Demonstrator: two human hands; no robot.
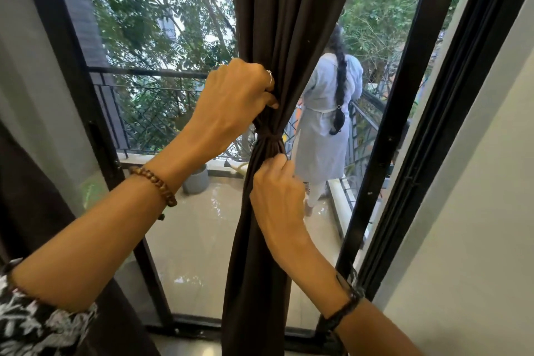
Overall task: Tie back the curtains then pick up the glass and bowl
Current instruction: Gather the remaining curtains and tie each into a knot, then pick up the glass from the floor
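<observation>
A dark brown curtain (286, 17) hangs down the middle of the glass door, gathered into a narrow bundle. A band of the same fabric, the knot (270, 143), wraps tight around it at mid height. My left hand (231, 101) grips the gathered cloth just above the knot. My right hand (276, 194) pinches the cloth just below the knot, fingertips touching the band. No glass or bowl is in view.
A black-framed glass door (404, 113) fills the view, with a grey wall (474, 225) to the right. Another dark curtain (31, 205) hangs at the far left. Outside on the tiled balcony stand a person in light clothes (323, 124), a grey pot (196, 179) and a railing (144, 72).
</observation>
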